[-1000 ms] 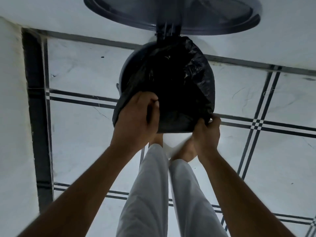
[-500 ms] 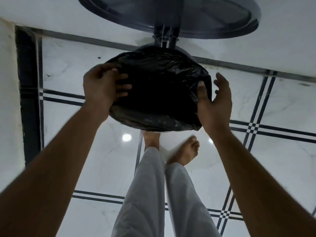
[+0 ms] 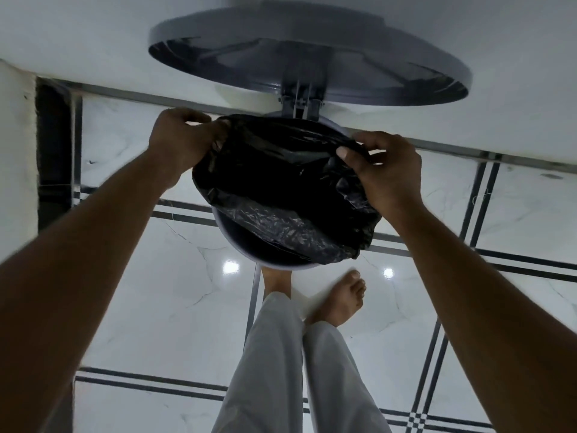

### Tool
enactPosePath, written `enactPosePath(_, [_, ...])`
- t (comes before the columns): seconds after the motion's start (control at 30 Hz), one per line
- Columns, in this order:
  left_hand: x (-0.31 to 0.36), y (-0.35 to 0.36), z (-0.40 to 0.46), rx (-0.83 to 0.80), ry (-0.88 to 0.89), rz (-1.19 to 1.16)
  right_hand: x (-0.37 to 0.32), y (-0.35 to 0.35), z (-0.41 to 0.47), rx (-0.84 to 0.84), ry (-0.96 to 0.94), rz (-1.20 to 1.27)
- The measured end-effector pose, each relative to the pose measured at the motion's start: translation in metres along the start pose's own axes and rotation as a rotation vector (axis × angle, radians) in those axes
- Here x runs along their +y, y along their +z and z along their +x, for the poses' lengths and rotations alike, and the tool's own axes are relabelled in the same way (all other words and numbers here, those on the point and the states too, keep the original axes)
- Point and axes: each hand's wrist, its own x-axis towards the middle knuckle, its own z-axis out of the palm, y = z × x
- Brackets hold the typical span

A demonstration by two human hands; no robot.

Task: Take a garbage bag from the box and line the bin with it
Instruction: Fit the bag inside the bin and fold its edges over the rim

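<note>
Step in hand: stretching the bag mouth over the bin rim. Box step looks done; no box in view.

Left hand (image 3: 179,142) is curled tight on the far-left edge of the black garbage bag (image 3: 281,195), fingers wrapped round the bunched film. Right hand (image 3: 385,170) pinches the far-right edge, thumb on top, fingers curled under. Between the two grips the mouth is pulled open and the bag body sags down into the pedal bin (image 3: 246,248).

Below the grips, on the near side, the bag edge isn't seated: the pale bin rim shows bare on the near-left arc, and film is draped loose over the near-right. Beyond the grips, the lid (image 3: 309,54) stands open on its hinge, well clear of both hands.

Next move, my read: pull both edges outward and down to fold them over the rim at the hinge side, then work round to the near-left arc. Thin film, so stretch gently; too hard a tug likely tears it or pops the far side off.
</note>
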Motion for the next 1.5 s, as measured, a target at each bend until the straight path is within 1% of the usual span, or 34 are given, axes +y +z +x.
enactPosePath(0.03, [0.0, -0.002, 0.002, -0.029, -0.009, 0.033, 0.002, -0.001, 0.0, 0.02, -0.02, -0.013])
enactPosePath(0.1, [0.0, -0.007, 0.005, -0.141, -0.068, 0.105, 0.004, -0.004, 0.004, 0.059, -0.033, -0.021])
enactPosePath(0.17, [-0.001, -0.017, 0.009, -0.226, -0.108, 0.177, 0.005, -0.005, 0.012, 0.061, -0.011, 0.018])
enactPosePath(0.2, [-0.002, -0.022, 0.011, -0.271, -0.114, 0.173, 0.005, -0.005, 0.018, 0.056, 0.019, 0.05])
enactPosePath(0.23, [-0.002, -0.026, 0.013, -0.326, -0.106, 0.119, 0.003, -0.006, 0.022, 0.046, 0.054, 0.097])
enactPosePath(0.33, [0.001, -0.032, 0.016, -0.485, -0.135, -0.25, 0.001, -0.005, 0.036, 0.013, 0.186, 0.316])
enactPosePath(0.37, [0.003, -0.031, 0.018, -0.532, -0.156, -0.361, 0.002, -0.005, 0.04, 0.002, 0.225, 0.353])
enactPosePath(0.43, [0.007, -0.027, 0.023, -0.593, -0.172, -0.476, 0.003, -0.001, 0.049, 0.008, 0.287, 0.386])
enactPosePath(0.5, [0.009, -0.021, 0.03, -0.603, -0.198, -0.497, 0.005, 0.002, 0.056, 0.036, 0.328, 0.369])
enactPosePath(0.57, [0.007, -0.014, 0.036, -0.601, -0.25, -0.414, 0.011, 0.006, 0.06, 0.029, 0.363, 0.343])
enactPosePath(0.63, [0.0, -0.006, 0.038, -0.589, -0.301, -0.244, 0.019, 0.009, 0.058, -0.044, 0.422, 0.329])
enactPosePath(0.7, [-0.012, -0.001, 0.035, -0.582, -0.313, -0.039, 0.028, 0.013, 0.054, -0.124, 0.464, 0.321])
enactPosePath(0.73, [-0.019, 0.0, 0.032, -0.6, -0.304, 0.041, 0.031, 0.013, 0.05, -0.134, 0.489, 0.311])
enactPosePath(0.8, [-0.03, -0.003, 0.022, -0.637, -0.32, 0.104, 0.03, 0.01, 0.041, -0.121, 0.553, 0.304])
enactPosePath(0.93, [-0.049, -0.017, 0.004, -0.656, -0.418, 0.002, 0.028, 0.0, 0.02, -0.164, 0.645, 0.305])
enactPosePath(1.07, [-0.064, -0.023, -0.007, -0.649, -0.531, -0.31, 0.029, -0.003, 0.003, -0.153, 0.69, 0.344])
enactPosePath(1.13, [-0.07, -0.028, -0.009, -0.664, -0.566, -0.421, 0.03, -0.004, -0.003, -0.151, 0.691, 0.34])
enactPosePath(1.27, [-0.083, -0.033, -0.01, -0.627, -0.593, -0.436, 0.034, -0.007, -0.005, -0.142, 0.754, 0.37])
enactPosePath(1.3, [-0.084, -0.033, -0.013, -0.624, -0.597, -0.475, 0.035, -0.008, -0.004, -0.137, 0.763, 0.367])
enactPosePath(1.4, [-0.087, -0.033, -0.022, -0.685, -0.605, -0.625, 0.037, -0.014, -0.005, -0.134, 0.763, 0.382])
enactPosePath(1.5, [-0.093, -0.033, -0.031, -0.672, -0.619, -0.757, 0.041, -0.02, -0.011, -0.151, 0.749, 0.421])
